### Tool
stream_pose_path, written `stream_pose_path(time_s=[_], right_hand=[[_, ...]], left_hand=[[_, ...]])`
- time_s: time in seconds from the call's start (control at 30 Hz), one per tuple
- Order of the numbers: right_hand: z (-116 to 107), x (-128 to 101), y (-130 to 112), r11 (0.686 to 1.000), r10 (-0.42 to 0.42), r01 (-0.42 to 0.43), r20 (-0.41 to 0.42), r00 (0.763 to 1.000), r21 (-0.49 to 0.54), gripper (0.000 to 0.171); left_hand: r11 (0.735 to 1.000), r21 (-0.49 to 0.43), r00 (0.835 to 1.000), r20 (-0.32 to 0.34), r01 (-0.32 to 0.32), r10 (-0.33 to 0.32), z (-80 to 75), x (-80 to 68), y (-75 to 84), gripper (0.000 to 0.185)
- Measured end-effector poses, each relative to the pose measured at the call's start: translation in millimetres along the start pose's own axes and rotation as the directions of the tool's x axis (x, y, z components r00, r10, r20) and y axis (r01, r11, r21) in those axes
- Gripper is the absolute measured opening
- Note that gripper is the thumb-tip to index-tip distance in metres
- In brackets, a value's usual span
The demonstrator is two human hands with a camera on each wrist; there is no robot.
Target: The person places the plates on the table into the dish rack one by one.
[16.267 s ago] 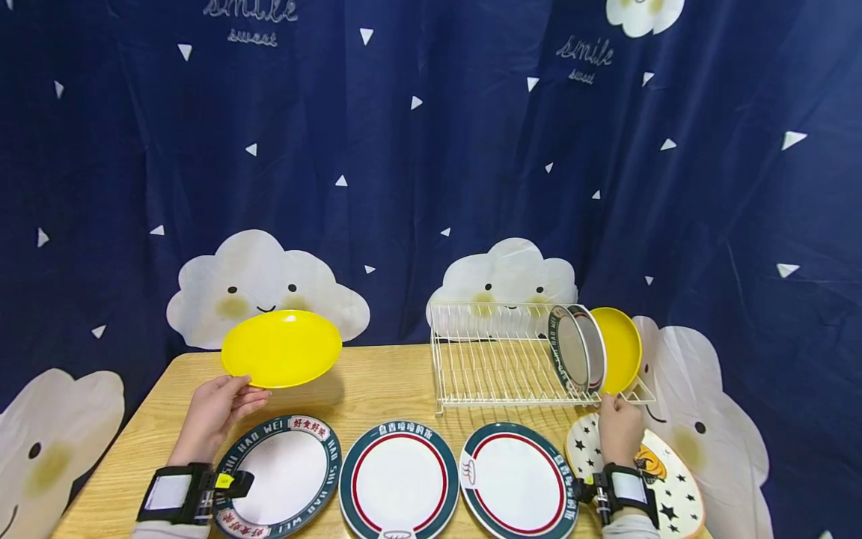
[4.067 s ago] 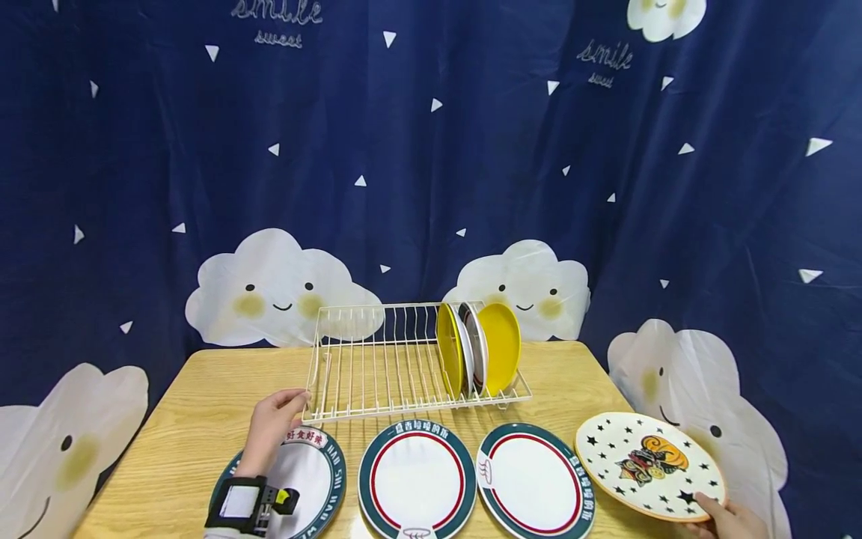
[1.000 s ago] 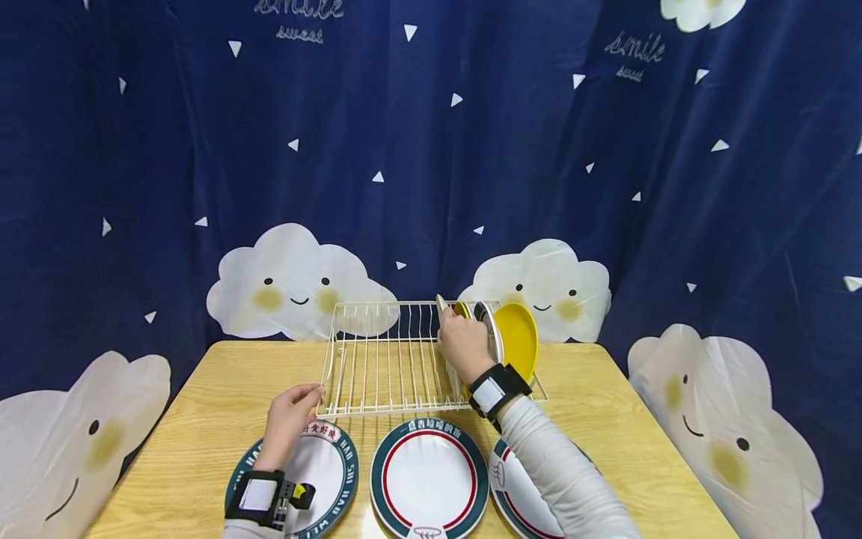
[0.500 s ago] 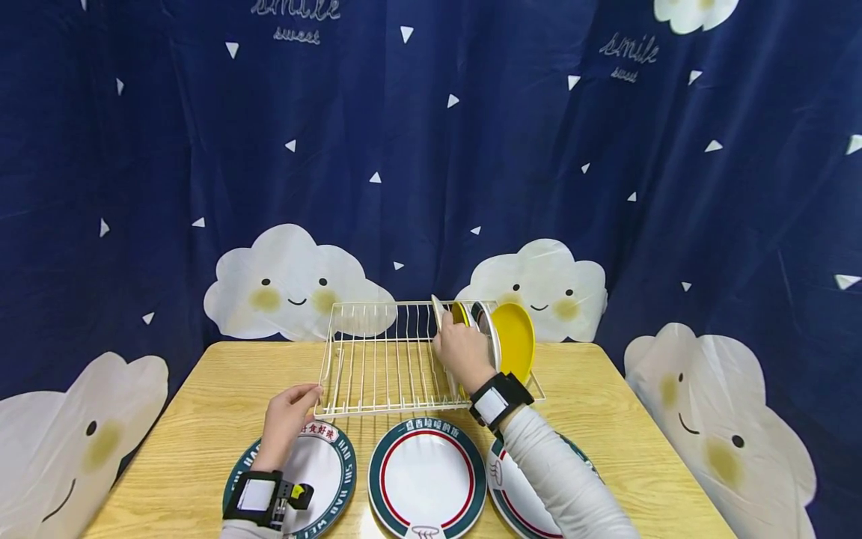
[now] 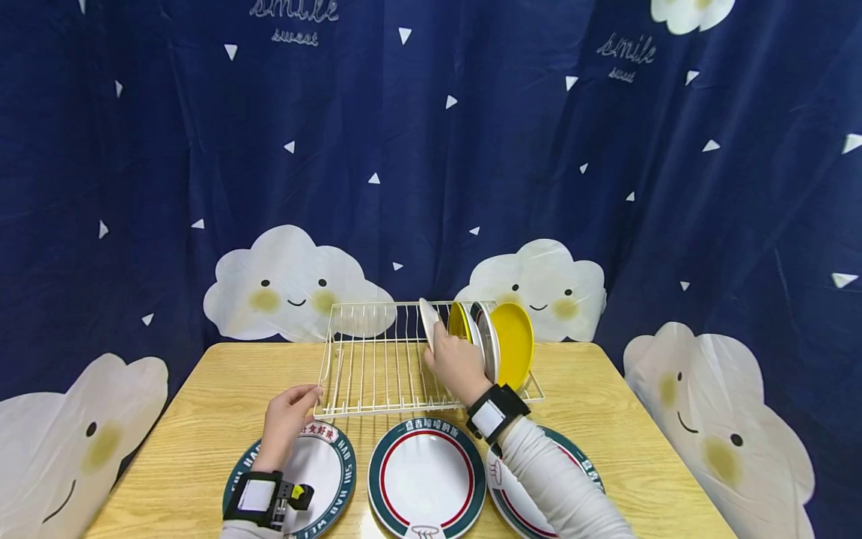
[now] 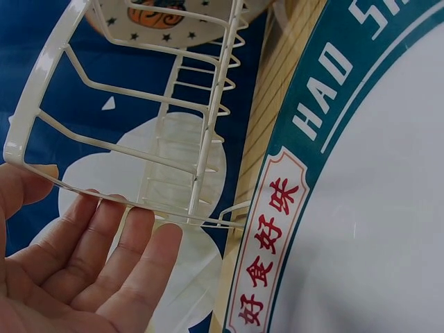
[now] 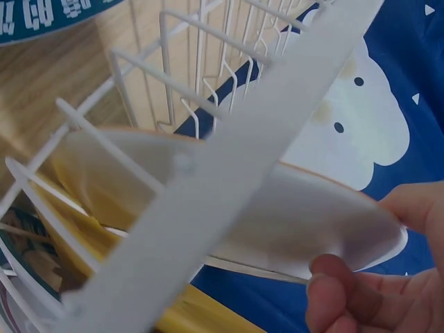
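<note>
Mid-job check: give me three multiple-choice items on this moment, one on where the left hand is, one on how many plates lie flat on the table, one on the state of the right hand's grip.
1. Where is the person's left hand?
A. at the near left corner of the white wire dish rack
B. on the upright yellow round plate
C. off the wooden table

2. How many green-rimmed white plates lie flat at the table's near edge?
A. one
B. three
C. five

3. What does the person's right hand do?
A. hangs idle
B. presses the table
C. pinches the rim of the star-patterned white plate standing in the rack

Answers: 1 A, its straight fingers touch the rack's corner wire; 2 B, three lie side by side; 3 C, thumb and finger close on its rim.
</note>
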State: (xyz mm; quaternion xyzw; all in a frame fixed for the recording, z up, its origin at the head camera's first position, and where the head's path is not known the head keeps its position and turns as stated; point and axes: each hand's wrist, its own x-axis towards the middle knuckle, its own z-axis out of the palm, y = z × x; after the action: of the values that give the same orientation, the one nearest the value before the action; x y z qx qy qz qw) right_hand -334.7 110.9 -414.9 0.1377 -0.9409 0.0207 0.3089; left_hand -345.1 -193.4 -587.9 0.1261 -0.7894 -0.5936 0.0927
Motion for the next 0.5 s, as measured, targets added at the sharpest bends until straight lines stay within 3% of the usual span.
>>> stream_pose_path(time_s=[0.5], right_hand=[[-5,-12,2,0.998,-0.052,0.052,-0.013,0.999,0.022,0.033]], left_hand=[[1.000,-0.010,1.000,0.006,0.013,-0.013,0.6,1.0,1.6,0.061]])
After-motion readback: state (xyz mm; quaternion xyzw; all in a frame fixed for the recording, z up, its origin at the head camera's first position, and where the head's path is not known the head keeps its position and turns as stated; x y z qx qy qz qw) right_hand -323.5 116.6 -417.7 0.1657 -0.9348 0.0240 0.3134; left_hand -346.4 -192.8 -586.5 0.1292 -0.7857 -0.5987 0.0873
